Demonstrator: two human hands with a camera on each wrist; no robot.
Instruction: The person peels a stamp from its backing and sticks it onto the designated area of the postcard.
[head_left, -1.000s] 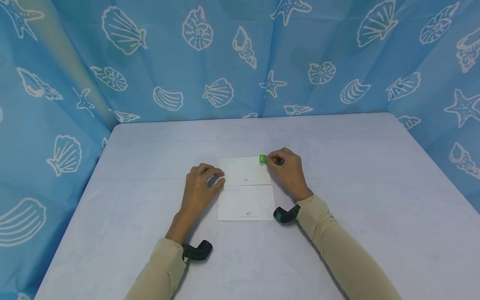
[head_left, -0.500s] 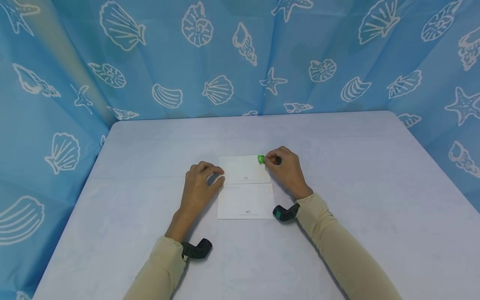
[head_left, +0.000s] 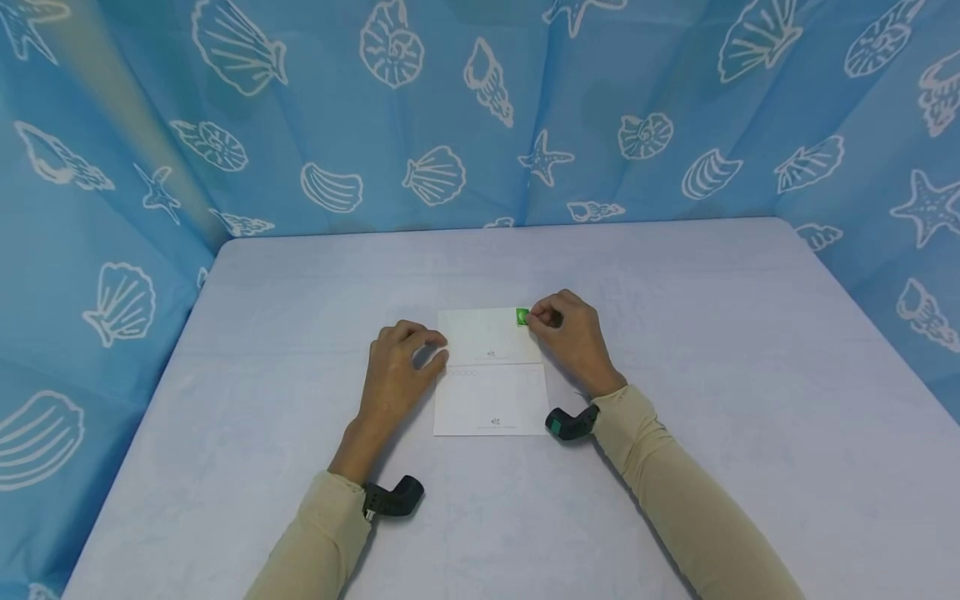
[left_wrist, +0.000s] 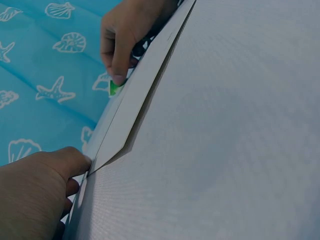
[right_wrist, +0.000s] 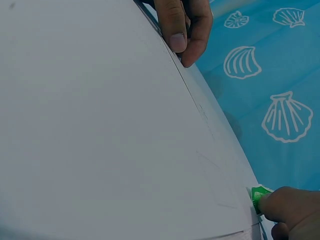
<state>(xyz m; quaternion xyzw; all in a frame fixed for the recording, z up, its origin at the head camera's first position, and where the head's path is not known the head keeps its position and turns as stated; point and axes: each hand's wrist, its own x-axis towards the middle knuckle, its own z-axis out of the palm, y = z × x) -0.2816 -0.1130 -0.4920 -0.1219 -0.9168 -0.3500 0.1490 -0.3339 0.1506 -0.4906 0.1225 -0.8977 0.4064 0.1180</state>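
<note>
Pinching the small green piece [head_left: 522,317] with thumb and finger, the right hand [head_left: 573,337] is at the far right corner of the white paper [head_left: 487,404]. In the right wrist view we see that the green piece has a thin white edge, and part of it is hidden by the thumb. We cannot tell if all of it lies flat on the paper.

The left hand [head_left: 397,375] is at the left side of the paper. Its thumb and pointing finger are bent and apart, with a gap between them, and their tips touch the paper's edge. The two hands are well apart, with the paper between them.

The paper lies near the middle of the surface [head_left: 750,333]. We see a line across it, making a far part and a near part, but we cannot tell if it is a fold or two sheets. Each part has a tiny dark mark near its bottom.

On each wrist we see a little black camera [head_left: 393,497], next to a tan sleeve [head_left: 675,483]. The surface is pale, like a smooth cloth. Behind it and at the sides hangs a blue curtain [head_left: 450,100] with white shells and sea stars.
</note>
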